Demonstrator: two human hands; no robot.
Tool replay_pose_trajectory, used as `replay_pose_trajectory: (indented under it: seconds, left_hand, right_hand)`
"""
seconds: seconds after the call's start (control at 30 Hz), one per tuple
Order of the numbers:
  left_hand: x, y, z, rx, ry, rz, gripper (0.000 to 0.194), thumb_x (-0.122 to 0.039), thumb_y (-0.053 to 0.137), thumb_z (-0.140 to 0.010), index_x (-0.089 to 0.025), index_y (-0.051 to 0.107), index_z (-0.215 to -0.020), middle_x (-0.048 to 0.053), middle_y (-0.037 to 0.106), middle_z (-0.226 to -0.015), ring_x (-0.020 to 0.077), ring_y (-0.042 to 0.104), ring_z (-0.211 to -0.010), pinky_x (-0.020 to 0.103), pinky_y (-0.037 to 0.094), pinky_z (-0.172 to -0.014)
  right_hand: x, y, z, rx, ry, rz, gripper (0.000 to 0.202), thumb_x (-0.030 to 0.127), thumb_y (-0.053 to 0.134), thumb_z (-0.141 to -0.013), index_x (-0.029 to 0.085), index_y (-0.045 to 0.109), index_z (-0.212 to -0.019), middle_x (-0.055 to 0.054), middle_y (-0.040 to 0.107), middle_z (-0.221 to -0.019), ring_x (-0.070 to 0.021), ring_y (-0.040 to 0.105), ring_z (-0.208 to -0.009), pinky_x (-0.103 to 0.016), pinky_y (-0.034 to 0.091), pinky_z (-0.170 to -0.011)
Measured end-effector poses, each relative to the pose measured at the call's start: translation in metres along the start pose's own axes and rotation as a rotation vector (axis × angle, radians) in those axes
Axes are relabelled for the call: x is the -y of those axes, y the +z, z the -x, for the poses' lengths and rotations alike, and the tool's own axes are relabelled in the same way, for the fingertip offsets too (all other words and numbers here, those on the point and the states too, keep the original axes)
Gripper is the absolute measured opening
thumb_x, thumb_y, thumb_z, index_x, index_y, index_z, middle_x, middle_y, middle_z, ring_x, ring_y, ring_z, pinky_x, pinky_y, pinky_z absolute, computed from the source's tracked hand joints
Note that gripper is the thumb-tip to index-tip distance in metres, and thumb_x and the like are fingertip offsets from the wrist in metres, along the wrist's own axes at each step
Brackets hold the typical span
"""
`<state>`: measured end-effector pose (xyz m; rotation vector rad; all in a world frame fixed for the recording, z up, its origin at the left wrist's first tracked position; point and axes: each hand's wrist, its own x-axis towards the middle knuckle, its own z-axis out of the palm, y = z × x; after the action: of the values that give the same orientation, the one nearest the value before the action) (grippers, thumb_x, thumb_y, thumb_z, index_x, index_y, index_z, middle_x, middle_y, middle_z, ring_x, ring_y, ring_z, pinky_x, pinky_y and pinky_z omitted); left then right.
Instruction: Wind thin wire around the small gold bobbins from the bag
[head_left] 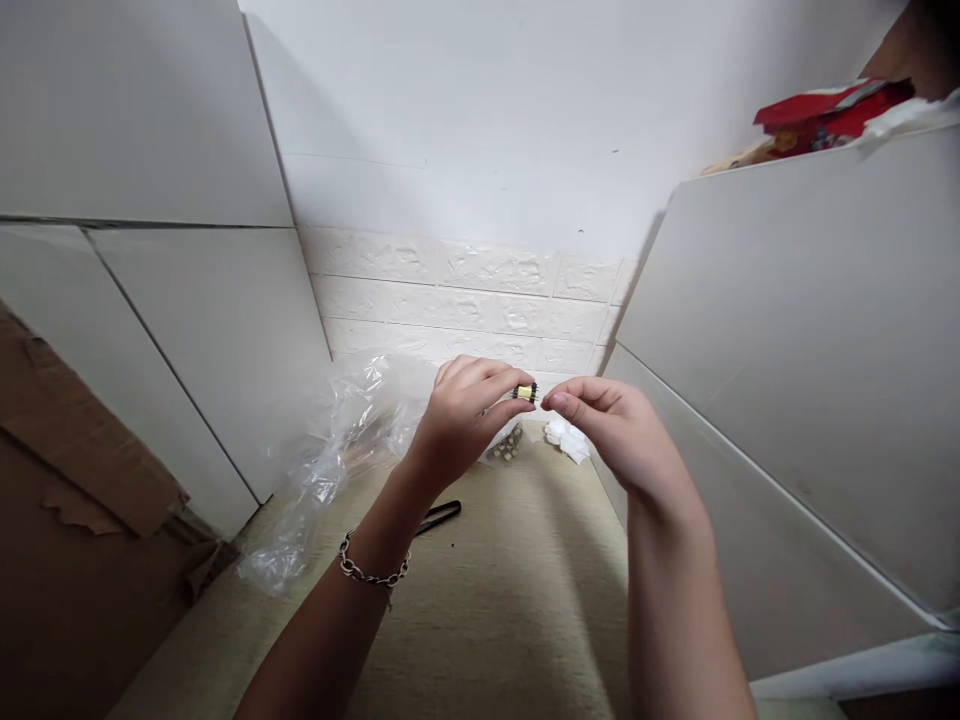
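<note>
Between the thumb and index finger of my left hand (469, 405) is a small transformer (526, 392), black at its ends, wrapped in yellow tape, with thin metal pins sticking out. Just to the right, my right hand (600, 405) has its thumb and index finger pinched together close to the pins. Whatever sits in that pinch is too small to make out. Below the hands, partly hidden by the left one, lies a bag with several similar yellow and black parts (508, 445).
Crumpled clear plastic (330, 460) lies on the left of the tabletop (480, 600). Black tweezers (439, 515) rest partly behind my left forearm. White crumpled tissue (568, 440) sits at the back right. Grey panels (787, 330) stand on both sides, cardboard (90, 480) at far left.
</note>
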<state>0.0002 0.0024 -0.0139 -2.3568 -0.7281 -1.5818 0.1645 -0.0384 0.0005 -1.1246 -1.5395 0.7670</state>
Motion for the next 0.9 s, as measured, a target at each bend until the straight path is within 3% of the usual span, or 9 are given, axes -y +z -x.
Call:
replay_pose_trajectory:
  seconds: [0.17, 0.47, 0.77, 0.83, 0.9]
  left_hand:
    - [-0.004, 0.000, -0.001, -0.067, 0.000, 0.062, 0.011, -0.027, 0.059, -0.073, -0.019, 0.061, -0.080, -0.001, 0.064, -0.077, 0.0124, 0.054, -0.076, 0.026, 0.040, -0.075]
    - [-0.009, 0.000, -0.002, -0.071, -0.033, 0.207, 0.011, -0.028, 0.060, -0.073, -0.017, 0.061, -0.078, 0.000, 0.064, -0.076, 0.0110, 0.055, -0.075, 0.023, 0.042, -0.072]
    - [-0.010, 0.000, -0.001, -0.072, -0.069, 0.205, 0.009, -0.025, 0.059, -0.074, -0.018, 0.060, -0.078, 0.000, 0.063, -0.077, 0.0115, 0.055, -0.076, 0.023, 0.043, -0.071]
    - [-0.011, -0.002, -0.001, -0.079, -0.077, 0.208, 0.009, -0.025, 0.058, -0.074, -0.018, 0.060, -0.078, 0.000, 0.063, -0.076, 0.0111, 0.055, -0.075, 0.023, 0.043, -0.070]
    - [-0.012, -0.005, -0.002, -0.100, -0.071, 0.210, 0.009, -0.025, 0.059, -0.074, -0.017, 0.060, -0.079, 0.000, 0.063, -0.076, 0.0105, 0.055, -0.074, 0.022, 0.043, -0.068]
  right_hand:
    - [0.000, -0.001, -0.002, 0.041, 0.019, -0.097, 0.018, 0.037, 0.063, -0.067, 0.019, 0.063, -0.065, 0.001, 0.063, -0.069, -0.0108, 0.054, -0.067, -0.024, 0.041, -0.066]
    - [-0.012, 0.002, -0.009, 0.165, -0.015, -0.290, 0.015, 0.034, 0.062, -0.070, 0.020, 0.062, -0.066, 0.003, 0.059, -0.066, -0.0077, 0.049, -0.063, -0.022, 0.037, -0.064]
    - [-0.018, 0.020, -0.013, 0.247, -0.054, -0.380, 0.019, 0.037, 0.057, -0.073, 0.019, 0.056, -0.066, 0.006, 0.047, -0.058, -0.0049, 0.034, -0.049, -0.021, 0.029, -0.054]
    - [-0.022, 0.020, -0.016, 0.211, -0.036, -0.286, 0.020, 0.038, 0.056, -0.073, 0.020, 0.055, -0.066, 0.006, 0.046, -0.056, -0.0053, 0.034, -0.048, -0.021, 0.029, -0.053]
    - [-0.026, 0.014, -0.020, 0.078, 0.012, -0.083, 0.019, 0.036, 0.055, -0.073, 0.019, 0.055, -0.064, 0.005, 0.046, -0.054, -0.0065, 0.035, -0.049, -0.022, 0.030, -0.053]
